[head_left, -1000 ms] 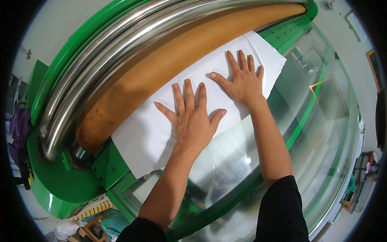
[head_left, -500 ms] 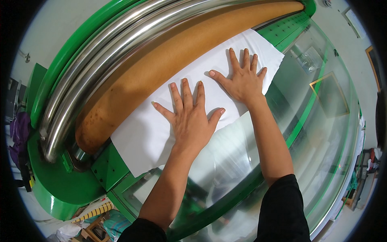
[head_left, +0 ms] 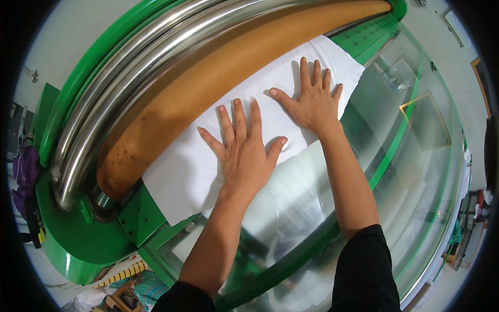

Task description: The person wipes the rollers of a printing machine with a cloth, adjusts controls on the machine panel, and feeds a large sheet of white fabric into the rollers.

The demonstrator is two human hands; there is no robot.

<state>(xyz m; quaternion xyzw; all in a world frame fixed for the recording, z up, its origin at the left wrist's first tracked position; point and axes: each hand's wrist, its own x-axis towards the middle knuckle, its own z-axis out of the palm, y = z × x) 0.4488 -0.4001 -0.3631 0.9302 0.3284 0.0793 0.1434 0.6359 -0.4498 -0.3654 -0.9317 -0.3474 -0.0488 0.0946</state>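
Observation:
A white cloth (head_left: 182, 171) lies across the front of a green machine, its far edge against a long tan padded roller (head_left: 192, 93). My left hand (head_left: 244, 156) rests palm down on the left-middle part of the cloth, fingers spread towards the roller. Farther right, my right hand (head_left: 314, 104) lies flat on the same cloth, its fingers also spread. Neither hand holds anything. Small creases show in the cloth between the two hands. Whether the cloth's far edge runs under the roller cannot be made out.
Polished metal rollers (head_left: 119, 112) run behind the tan one, inside a green frame (head_left: 88, 234). A clear glass-like panel (head_left: 384, 171) with green edging spans the near side under my arms. Purple cloth (head_left: 25, 177) hangs at the left; bundled things (head_left: 148, 288) lie below.
My hands and the white cloth have shifted very slightly towards the roller. The fingers of my right hand have drawn a little closer together.

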